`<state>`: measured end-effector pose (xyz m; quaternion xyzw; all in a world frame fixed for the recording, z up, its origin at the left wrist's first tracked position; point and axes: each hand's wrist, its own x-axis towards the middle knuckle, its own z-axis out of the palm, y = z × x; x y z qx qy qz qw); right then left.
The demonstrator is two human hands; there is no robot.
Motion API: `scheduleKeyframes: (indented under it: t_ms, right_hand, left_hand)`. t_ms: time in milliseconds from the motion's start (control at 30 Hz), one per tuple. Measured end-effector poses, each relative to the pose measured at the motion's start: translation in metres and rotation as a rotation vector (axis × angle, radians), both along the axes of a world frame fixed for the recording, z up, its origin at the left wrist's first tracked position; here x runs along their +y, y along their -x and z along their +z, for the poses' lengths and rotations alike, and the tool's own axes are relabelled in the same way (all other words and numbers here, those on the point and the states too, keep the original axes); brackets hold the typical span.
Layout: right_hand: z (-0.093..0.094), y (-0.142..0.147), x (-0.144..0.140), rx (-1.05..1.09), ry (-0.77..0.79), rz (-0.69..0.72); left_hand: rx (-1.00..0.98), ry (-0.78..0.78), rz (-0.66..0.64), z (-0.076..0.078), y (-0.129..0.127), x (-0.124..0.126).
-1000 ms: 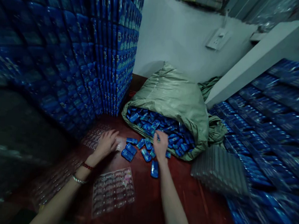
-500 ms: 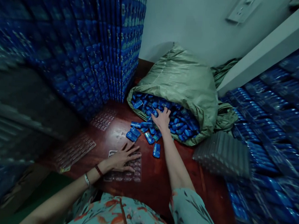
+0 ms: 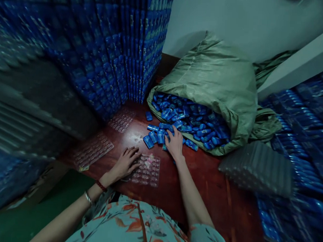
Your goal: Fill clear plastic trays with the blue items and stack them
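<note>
While the left hand [image 3: 126, 163] is lying flat, pinning the clear tray [image 3: 147, 169] steady on the tabletop [image 3: 206, 188], the right hand [image 3: 174, 144] is cupping loose blue packs [image 3: 156, 134] spilling from the sack [image 3: 220, 80] beyond.

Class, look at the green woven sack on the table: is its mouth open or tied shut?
Open. The green woven sack lies on its side, small blue packets showing inside its mouth and spilling onto the red-brown table.

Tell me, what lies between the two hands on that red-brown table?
In the head view, the clear plastic blister tray lies between them: the left hand rests on its left edge, the right hand sits just beyond its far right corner.
</note>
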<state>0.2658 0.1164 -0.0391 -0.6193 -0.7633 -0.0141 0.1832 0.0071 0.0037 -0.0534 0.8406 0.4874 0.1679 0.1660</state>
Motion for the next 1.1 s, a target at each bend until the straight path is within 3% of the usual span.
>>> scheduleKeyframes:
  t_ms: [100, 167, 267, 333, 467, 567, 800, 933, 1000, 1100]
  right_hand:
    - [-0.005, 0.001, -0.012, 0.018, 0.010, 0.081]
    - [-0.004, 0.002, -0.019, 0.076, -0.017, 0.033]
    - [0.006, 0.009, -0.022, 0.217, -0.031, -0.081]
    - [0.018, 0.021, -0.018, 0.243, 0.032, -0.020]
    - [0.042, 0.055, 0.004, -0.059, 0.296, 0.207]
    - [0.050, 0.073, 0.021, -0.254, 0.466, 0.277]
    - [0.052, 0.066, 0.029, -0.214, 0.533, 0.320]
    - [0.054, 0.039, 0.011, -0.078, 0.441, 0.288]
    - [0.049, 0.024, -0.006, 0.102, 0.384, 0.240]
    - [0.034, 0.012, -0.042, 0.624, 0.315, 0.099]
  left_hand:
    - [0.030, 0.018, -0.033, -0.006, -0.002, -0.009]
    - [-0.019, 0.014, -0.030, -0.003, -0.007, -0.003]
    - [-0.140, 0.014, 0.129, 0.008, -0.015, 0.028]
    - [-0.167, 0.034, 0.249, 0.014, -0.021, 0.056]
    - [-0.066, 0.134, 0.217, 0.017, -0.034, 0.102]
    - [-0.051, 0.198, 0.155, 0.013, -0.038, 0.115]
    - [-0.216, 0.231, 0.094, -0.001, -0.018, 0.110]
    - [-0.399, 0.233, 0.104, 0.006, -0.001, 0.090]
    - [-0.469, 0.194, 0.136, 0.016, 0.007, 0.074]
    - [-0.491, 0.166, 0.142, 0.033, 0.012, 0.046]
